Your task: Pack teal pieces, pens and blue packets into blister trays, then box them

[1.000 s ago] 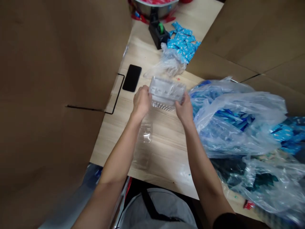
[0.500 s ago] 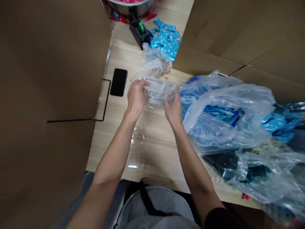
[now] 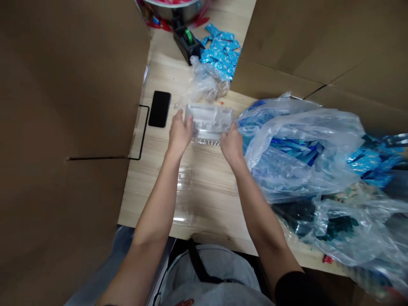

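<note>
Both forearms (image 3: pixel 154 206) are stretching forward over the surface (image 3: pixel 216 182). The left hand (image 3: pixel 179 135) is spreading thumb from fingers, thumb touching the clear container (image 3: pixel 208 123); the right hand (image 3: pixel 232 145) is curling against its right corner. Even, light pressure is probably best for keeping thin plastic from buckling. Beyond, a crumpled bag (image 3: pixel 208 83) is lying.

Container (image 3: pixel 208 119): clear plastic, glossy (ribbed along one edge). Table (image 3: pixel 210 182): pale wood grain, smooth. Phone (image 3: pixel 160 109): glossy.
</note>
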The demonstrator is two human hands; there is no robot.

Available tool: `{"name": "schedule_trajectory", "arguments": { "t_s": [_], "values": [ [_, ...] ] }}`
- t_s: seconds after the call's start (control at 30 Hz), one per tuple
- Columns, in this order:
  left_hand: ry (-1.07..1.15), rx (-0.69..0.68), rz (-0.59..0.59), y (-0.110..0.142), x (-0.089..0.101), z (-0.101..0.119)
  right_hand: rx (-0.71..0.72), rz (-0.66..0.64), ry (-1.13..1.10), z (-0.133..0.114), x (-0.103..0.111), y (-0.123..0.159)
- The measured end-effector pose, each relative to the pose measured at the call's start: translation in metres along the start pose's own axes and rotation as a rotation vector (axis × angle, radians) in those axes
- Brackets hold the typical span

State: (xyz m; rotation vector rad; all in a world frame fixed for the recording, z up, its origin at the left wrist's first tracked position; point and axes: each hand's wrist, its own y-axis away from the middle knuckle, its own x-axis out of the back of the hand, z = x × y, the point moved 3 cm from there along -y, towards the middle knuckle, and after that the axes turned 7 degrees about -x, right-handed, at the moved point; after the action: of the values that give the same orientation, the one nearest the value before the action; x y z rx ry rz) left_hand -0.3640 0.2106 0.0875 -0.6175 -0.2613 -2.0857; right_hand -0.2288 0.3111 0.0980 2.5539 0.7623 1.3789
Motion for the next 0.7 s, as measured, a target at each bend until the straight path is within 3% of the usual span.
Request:
{"name": "schedule_trajectory", "arguments": {
  "t_s": [0.07,0.13,0.23,0.37,0.5,0.6,0.7],
  "values": [
    [0.008,0.149,0.009,-0.028,-0.010,-0.001,0.059,0.019,-0.025,-0.005,0.001,0.007],
    [0.007,0.192,0.057,-0.040,-0.009,-0.004,0.116,0.038,-0.059,-0.009,0.001,0.013],
    [-0.011,0.165,0.119,-0.032,0.002,-0.001,0.190,0.072,-0.141,-0.010,0.001,0.017],
    [-0.035,0.123,0.148,-0.024,0.012,0.020,0.263,0.149,-0.280,-0.010,0.003,0.017],
    [-0.082,0.040,0.088,-0.051,0.010,0.046,0.275,0.230,-0.419,-0.009,0.011,-0.001],
    [0.030,0.017,0.052,-0.071,0.012,0.053,0.277,0.189,-0.536,-0.013,0.024,-0.014],
    [0.200,0.055,0.108,-0.060,0.025,0.051,0.394,0.058,-0.684,-0.021,0.044,0.000]
  ]
}}
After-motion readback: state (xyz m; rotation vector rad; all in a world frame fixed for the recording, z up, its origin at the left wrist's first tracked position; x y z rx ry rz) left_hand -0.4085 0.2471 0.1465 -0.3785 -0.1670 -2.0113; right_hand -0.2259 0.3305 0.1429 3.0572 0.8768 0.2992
